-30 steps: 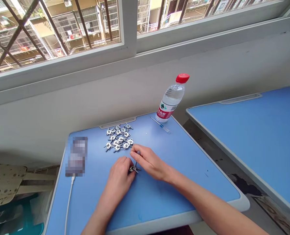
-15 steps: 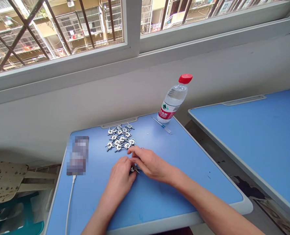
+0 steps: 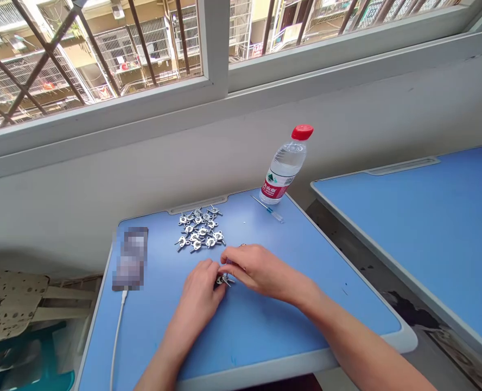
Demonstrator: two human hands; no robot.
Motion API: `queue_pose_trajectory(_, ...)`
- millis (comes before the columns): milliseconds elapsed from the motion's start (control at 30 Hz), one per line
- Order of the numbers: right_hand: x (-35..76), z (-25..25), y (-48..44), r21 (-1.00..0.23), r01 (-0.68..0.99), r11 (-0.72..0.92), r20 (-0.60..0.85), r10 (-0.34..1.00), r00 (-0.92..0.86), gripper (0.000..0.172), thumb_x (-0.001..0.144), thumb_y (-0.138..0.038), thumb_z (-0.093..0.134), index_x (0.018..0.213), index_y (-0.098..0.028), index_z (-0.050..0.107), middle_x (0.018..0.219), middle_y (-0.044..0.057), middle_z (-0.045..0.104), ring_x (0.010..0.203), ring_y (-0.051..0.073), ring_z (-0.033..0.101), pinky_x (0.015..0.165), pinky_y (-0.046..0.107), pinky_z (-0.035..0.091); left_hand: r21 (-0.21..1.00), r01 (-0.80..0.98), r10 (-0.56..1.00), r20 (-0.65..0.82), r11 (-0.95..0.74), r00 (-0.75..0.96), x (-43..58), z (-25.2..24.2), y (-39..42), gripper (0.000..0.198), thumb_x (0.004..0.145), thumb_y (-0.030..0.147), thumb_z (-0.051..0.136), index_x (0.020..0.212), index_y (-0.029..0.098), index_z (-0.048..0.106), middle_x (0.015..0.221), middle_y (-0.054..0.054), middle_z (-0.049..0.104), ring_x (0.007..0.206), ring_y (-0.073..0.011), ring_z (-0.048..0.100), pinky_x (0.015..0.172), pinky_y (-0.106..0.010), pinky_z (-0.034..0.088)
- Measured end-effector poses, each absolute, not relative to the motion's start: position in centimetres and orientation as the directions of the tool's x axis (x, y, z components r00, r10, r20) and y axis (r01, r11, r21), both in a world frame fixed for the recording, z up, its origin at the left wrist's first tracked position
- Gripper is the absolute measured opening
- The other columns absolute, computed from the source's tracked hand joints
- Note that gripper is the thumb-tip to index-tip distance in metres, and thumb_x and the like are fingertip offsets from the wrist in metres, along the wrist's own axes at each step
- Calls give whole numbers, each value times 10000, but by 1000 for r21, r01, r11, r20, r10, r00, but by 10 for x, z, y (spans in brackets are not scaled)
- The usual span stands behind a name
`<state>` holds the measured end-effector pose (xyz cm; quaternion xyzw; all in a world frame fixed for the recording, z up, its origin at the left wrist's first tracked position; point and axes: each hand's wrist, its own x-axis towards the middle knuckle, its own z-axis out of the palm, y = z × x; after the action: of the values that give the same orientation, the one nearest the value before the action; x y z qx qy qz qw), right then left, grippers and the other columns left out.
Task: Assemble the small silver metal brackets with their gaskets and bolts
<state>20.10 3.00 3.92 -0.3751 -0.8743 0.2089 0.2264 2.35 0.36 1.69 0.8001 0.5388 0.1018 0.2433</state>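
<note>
A small silvery metal fitting point(image 3: 224, 280) with thin pins rests low over the blue table, between my hands. My left hand point(image 3: 200, 289) is closed on it, thumb and fingers gripping its left side. Just above the fitting, the thumb and forefinger of my right hand point(image 3: 259, 270) pinch together at its upper part; the exact contact is hidden by the fingers. Beyond my hands lies a loose pile of similar metal fittings point(image 3: 196, 230), each with a flat flange and short pins.
A water bottle point(image 3: 282, 171) with a red cap stands at the far right corner. Beside it lies a thin screwdriver-like tool point(image 3: 270, 210). A blurred phone point(image 3: 131, 259) with a white cable point(image 3: 118, 331) is at left. Another blue table point(image 3: 420, 212) stands to the right.
My right hand has moved slightly right, away from the pile, and its fingers have curled in toward the fitting. The fitting's pins have turned a little. The view has shifted slightly.
</note>
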Motion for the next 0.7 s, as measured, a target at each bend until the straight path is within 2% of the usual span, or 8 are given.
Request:
queue_pose_trajectory(100, 201, 40, 30, -487, 612, 623, 222, 766, -603, 242, 984, -271, 481, 757, -197, 520, 633, 0, 595, 561, 136, 488, 550, 268, 276, 497, 815, 913, -100, -298, 395, 23, 18, 3, 168, 805, 58, 484, 751, 213, 449, 813, -8, 541, 794, -199, 527, 690, -298, 370)
queue_pose_trajectory(267, 206, 52, 28, -512, 613, 602, 124, 758, -641, 209, 964, -146, 398, 788, -196, 498, 730, 21, 604, 640, 151, 492, 609, 277, 324, 519, 809, 916, -113, -275, 384, 24, 20, 5, 160, 789, 68, 503, 761, 213, 444, 812, -2, 536, 768, -189, 516, 681, -294, 367)
queue_pose_trajectory(367, 207, 54, 28, -507, 599, 619, 116, 738, -665, 194, 932, -101, 367, 817, -196, 491, 750, 25, 582, 649, 157, 471, 621, 285, 336, 518, 811, 917, -114, -272, 381, 24, 20, 5, 156, 774, 66, 499, 769, 214, 450, 813, -1, 537, 760, -187, 515, 684, -294, 372)
queue_pose_trajectory(567, 208, 54, 29, -547, 586, 597, 175, 767, -618, 211, 965, -148, 347, 839, -202, 507, 772, 38, 599, 678, 177, 499, 637, 304, 357, 509, 814, 921, -97, -280, 378, 24, 21, 5, 153, 776, 63, 492, 765, 213, 466, 806, -2, 546, 758, -189, 529, 672, -288, 382)
queue_pose_trajectory(700, 213, 53, 32, -601, 621, 503, 111, 822, -558, 203, 981, -173, 335, 936, -204, 530, 800, 44, 636, 687, 186, 554, 627, 294, 378, 496, 822, 927, -83, -280, 366, 23, 20, 5, 134, 803, 73, 511, 790, 207, 506, 829, -11, 567, 787, -198, 548, 690, -295, 404)
